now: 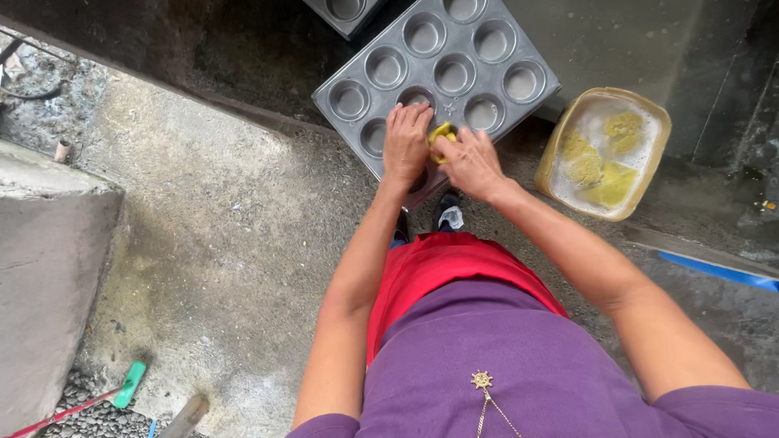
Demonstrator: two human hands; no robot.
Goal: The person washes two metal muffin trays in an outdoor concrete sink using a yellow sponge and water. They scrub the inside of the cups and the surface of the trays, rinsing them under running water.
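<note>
A grey metal muffin tray [452,54] with round cups lies on the wet concrete floor in front of me. My left hand [406,139] rests flat on the tray's near edge. My right hand [468,160] grips a yellow scrubbing sponge [441,135] and presses it against the tray beside my left hand. Part of the sponge is hidden under my fingers.
A yellow plastic tub [604,153] with soapy water and yellow sponges sits to the right of the tray. A second muffin tray [345,2] lies at the top. A concrete block [33,270] stands at left, with a green-headed brush [130,384] and a stick [175,430] on the gravel.
</note>
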